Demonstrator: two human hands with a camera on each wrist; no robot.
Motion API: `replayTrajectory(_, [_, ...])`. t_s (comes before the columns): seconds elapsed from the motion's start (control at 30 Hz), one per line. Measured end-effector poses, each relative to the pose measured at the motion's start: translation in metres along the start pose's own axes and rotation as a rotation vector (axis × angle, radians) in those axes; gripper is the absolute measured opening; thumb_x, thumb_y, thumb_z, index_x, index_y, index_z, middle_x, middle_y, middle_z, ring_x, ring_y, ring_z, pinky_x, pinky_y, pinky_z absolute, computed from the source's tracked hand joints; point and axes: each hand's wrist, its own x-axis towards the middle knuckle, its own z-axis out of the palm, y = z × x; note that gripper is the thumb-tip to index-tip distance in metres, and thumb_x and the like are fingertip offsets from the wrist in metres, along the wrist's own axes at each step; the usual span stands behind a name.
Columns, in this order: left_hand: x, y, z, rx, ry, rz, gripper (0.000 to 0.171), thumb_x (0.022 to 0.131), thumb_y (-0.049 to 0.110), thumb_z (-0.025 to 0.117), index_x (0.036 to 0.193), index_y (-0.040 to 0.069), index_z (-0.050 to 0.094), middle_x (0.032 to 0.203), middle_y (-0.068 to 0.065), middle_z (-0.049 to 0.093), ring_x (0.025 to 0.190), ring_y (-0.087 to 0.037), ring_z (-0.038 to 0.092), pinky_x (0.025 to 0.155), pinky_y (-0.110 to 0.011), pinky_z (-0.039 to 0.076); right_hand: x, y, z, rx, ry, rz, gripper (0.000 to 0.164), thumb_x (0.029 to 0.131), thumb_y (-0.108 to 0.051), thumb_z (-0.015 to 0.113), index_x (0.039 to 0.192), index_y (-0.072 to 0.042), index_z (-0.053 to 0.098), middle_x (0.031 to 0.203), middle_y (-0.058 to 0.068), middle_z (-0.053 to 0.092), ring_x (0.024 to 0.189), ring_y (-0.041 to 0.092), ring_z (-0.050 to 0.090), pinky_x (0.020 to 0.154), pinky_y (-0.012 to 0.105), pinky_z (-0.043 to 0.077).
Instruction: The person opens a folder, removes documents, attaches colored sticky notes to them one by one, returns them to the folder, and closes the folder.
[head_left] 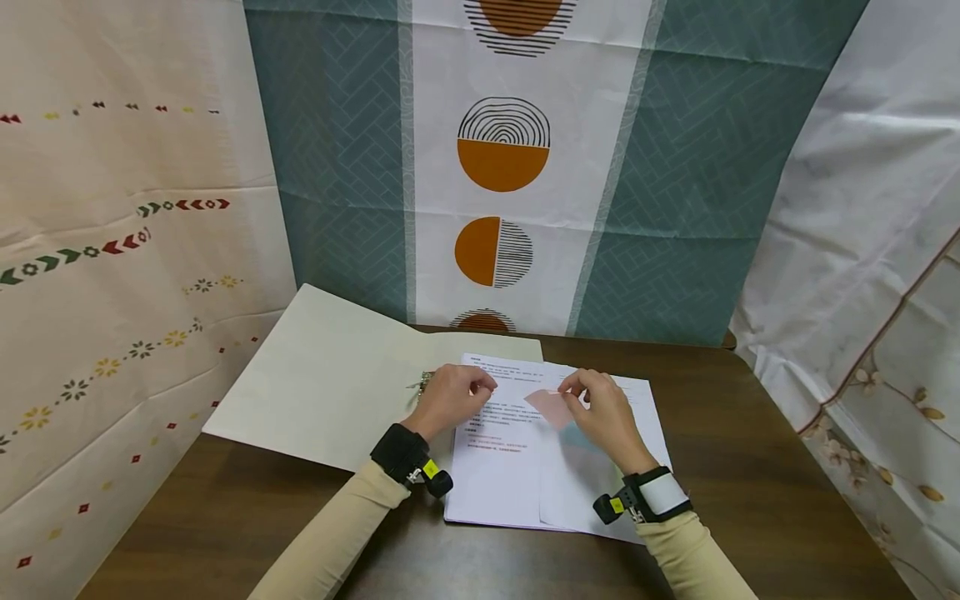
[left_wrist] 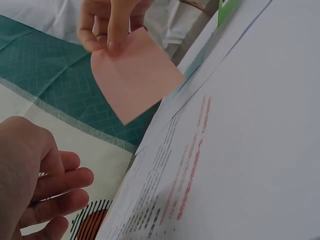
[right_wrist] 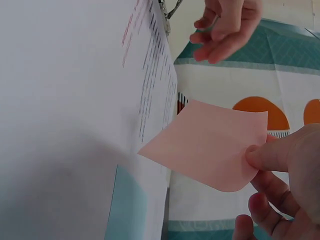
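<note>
My right hand pinches a pink sticky note by one edge between thumb and finger, over the printed sheets. In the right wrist view the note hangs out flat from the fingertips, slightly bowed at its lower side. A blue sticky note lies on the paper below it. My left hand hovers over the left side of the sheets with fingers loosely curled and nothing in them, as the left wrist view also shows. Black and red lines of print run across the page.
An open cream folder lies under and left of the sheets, its metal clip partly behind the left hand. A green note shows at the paper's edge. The brown wooden table is bordered by a patterned curtain.
</note>
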Motion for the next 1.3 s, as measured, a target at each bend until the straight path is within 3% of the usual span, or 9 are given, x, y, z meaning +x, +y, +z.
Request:
replayTrajectory(0.2, [0.001,0.006,-0.002,0.011,0.041,0.152,0.02,0.098,0.014,0.08,0.117,0.013,0.088,0.108,-0.003,0.087,0.098,-0.023,0.078,0.084,-0.03,0.058,0.0,-0.008,0.005,0.01,-0.006,-0.013,0.011,0.097,0.001,0.081,0.1,-0.01,0.081,0.087,0.007,0.073,0.087,0.025,0.062,0.078,0.033,0.046])
replayTrajectory(0.4, [0.003,0.015,-0.004,-0.02,0.09,0.318,0.024,0.095,0.015,0.09,0.117,0.011,0.086,0.108,-0.003,0.086,0.1,-0.023,0.076,0.087,-0.031,0.062,0.002,-0.016,0.009,0.018,-0.038,-0.004,0.011,0.098,0.001,0.081,0.102,-0.01,0.081,0.089,0.008,0.073,0.089,0.027,0.063,0.079,0.034,0.048])
replayTrajectory(0.53, [0.004,0.022,-0.005,-0.031,0.077,0.381,0.025,0.094,0.017,0.092,0.116,0.009,0.085,0.107,-0.004,0.086,0.099,-0.021,0.076,0.088,-0.03,0.063,0.003,-0.022,0.013,0.015,-0.049,-0.023,0.011,0.097,0.0,0.082,0.101,-0.01,0.081,0.088,0.008,0.073,0.088,0.023,0.062,0.079,0.033,0.047])
replayTrajectory(0.77, [0.005,0.025,-0.002,-0.038,0.088,0.415,0.019,0.094,0.016,0.092,0.111,0.009,0.086,0.103,-0.004,0.086,0.096,-0.022,0.077,0.085,-0.028,0.063,0.005,-0.031,0.018,0.033,-0.05,-0.04,0.01,0.098,-0.001,0.081,0.101,-0.011,0.08,0.089,0.008,0.074,0.089,0.028,0.064,0.079,0.034,0.047])
replayTrajectory(1.0, [0.008,0.026,0.0,-0.02,0.093,0.41,0.008,0.096,0.018,0.09,0.101,0.012,0.087,0.093,-0.001,0.084,0.089,-0.017,0.075,0.08,-0.02,0.058,0.005,-0.038,0.02,0.037,-0.067,-0.034,0.009,0.098,-0.003,0.082,0.101,-0.011,0.08,0.088,0.007,0.073,0.087,0.021,0.061,0.077,0.031,0.046])
replayTrajectory(1.3, [0.007,0.024,-0.002,-0.032,0.086,0.41,0.007,0.097,0.017,0.089,0.1,0.011,0.086,0.093,-0.001,0.085,0.088,-0.017,0.076,0.08,-0.021,0.059,0.007,-0.038,0.017,0.045,-0.083,-0.03,0.009,0.097,-0.004,0.085,0.102,-0.01,0.08,0.088,0.009,0.074,0.089,0.029,0.065,0.077,0.031,0.046])
